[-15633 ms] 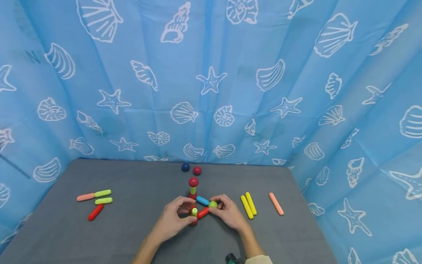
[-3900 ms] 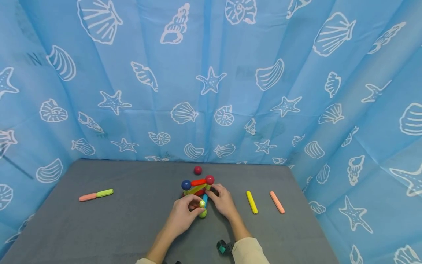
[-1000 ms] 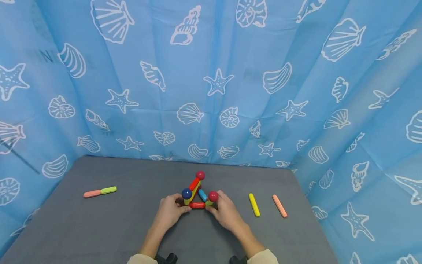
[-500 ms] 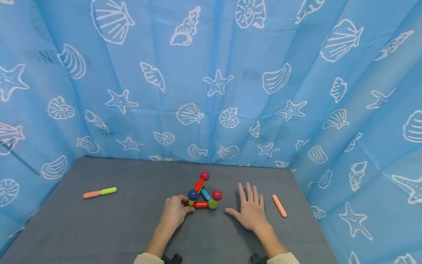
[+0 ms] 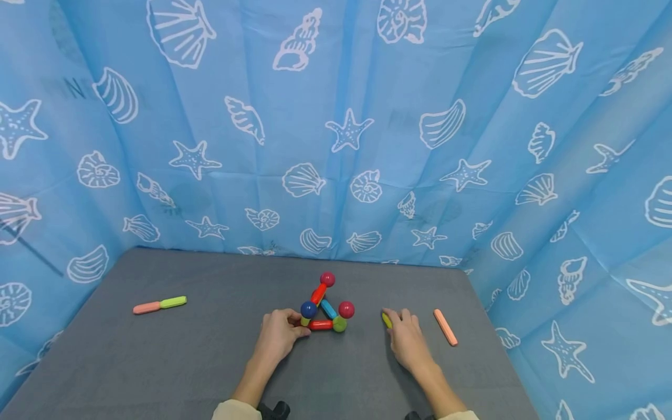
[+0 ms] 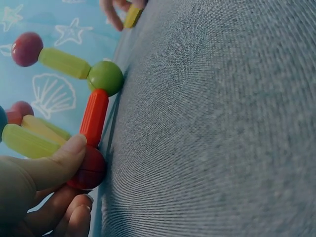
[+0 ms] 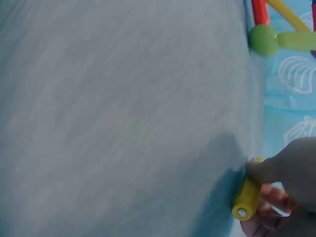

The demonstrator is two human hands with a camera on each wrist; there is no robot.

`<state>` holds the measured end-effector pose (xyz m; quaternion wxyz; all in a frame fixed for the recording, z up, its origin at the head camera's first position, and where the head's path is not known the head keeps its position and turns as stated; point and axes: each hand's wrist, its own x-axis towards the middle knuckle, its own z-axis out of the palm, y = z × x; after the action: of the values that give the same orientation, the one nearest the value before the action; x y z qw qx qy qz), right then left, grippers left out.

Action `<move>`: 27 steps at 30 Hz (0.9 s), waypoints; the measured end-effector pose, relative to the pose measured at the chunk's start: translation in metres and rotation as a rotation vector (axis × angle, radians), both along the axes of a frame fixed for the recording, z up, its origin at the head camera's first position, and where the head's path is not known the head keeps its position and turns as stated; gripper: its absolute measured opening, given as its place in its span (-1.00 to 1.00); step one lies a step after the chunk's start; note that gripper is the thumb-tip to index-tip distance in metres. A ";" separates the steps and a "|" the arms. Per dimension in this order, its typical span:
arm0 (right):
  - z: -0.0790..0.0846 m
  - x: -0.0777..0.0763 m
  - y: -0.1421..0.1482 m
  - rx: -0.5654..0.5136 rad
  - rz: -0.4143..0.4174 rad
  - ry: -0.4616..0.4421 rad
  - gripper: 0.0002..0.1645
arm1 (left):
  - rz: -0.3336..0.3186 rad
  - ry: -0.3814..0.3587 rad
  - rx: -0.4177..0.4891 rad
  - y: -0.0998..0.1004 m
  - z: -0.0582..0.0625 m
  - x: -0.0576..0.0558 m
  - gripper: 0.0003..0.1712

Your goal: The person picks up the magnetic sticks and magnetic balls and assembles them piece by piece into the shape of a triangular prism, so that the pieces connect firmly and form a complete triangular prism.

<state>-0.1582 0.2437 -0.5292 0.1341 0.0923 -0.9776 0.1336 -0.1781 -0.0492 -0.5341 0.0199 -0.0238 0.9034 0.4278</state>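
Observation:
A magnetic ball-and-rod frame (image 5: 321,325) stands mid-table, with a triangular base and upright rods topped by a blue ball (image 5: 308,309) and two red balls. My left hand (image 5: 278,337) grips its near-left corner; the left wrist view shows thumb and fingers around a dark red ball (image 6: 93,170) where a red rod (image 6: 95,117) joins. That rod leads to a green ball (image 6: 105,78), from which a lime rod (image 6: 64,63) rises. Further right, my right hand (image 5: 410,343) pinches a yellow magnetic rod (image 7: 247,200) at the tabletop, its metal end facing the right wrist camera.
An orange rod (image 5: 445,327) lies right of my right hand. At the far left, a salmon rod (image 5: 146,307) and a lime rod (image 5: 174,302) lie end to end. A blue shell-patterned curtain (image 5: 336,192) hangs behind the grey table (image 5: 220,280).
The frame has grown taller and been turned since the oldest view. My right hand let go of it, moved right with fingers spread, and now pinches the yellow rod. My left hand keeps its grip.

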 end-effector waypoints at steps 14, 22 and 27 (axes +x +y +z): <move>0.077 -0.034 -0.085 -0.549 0.306 0.230 -0.49 | 0.037 0.018 0.044 -0.002 -0.003 0.002 -0.67; 0.066 -0.038 -0.107 -0.373 0.359 0.117 -0.63 | 0.019 0.030 0.047 -0.002 -0.005 0.001 -0.70; 0.048 -0.037 -0.106 -0.252 0.344 0.077 -0.67 | 0.010 0.046 0.033 -0.003 -0.005 0.001 -0.70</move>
<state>-0.1949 0.1380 -0.4808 0.1572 0.2455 -0.9170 0.2723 -0.1775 -0.0526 -0.5395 -0.0028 -0.0183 0.8962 0.4433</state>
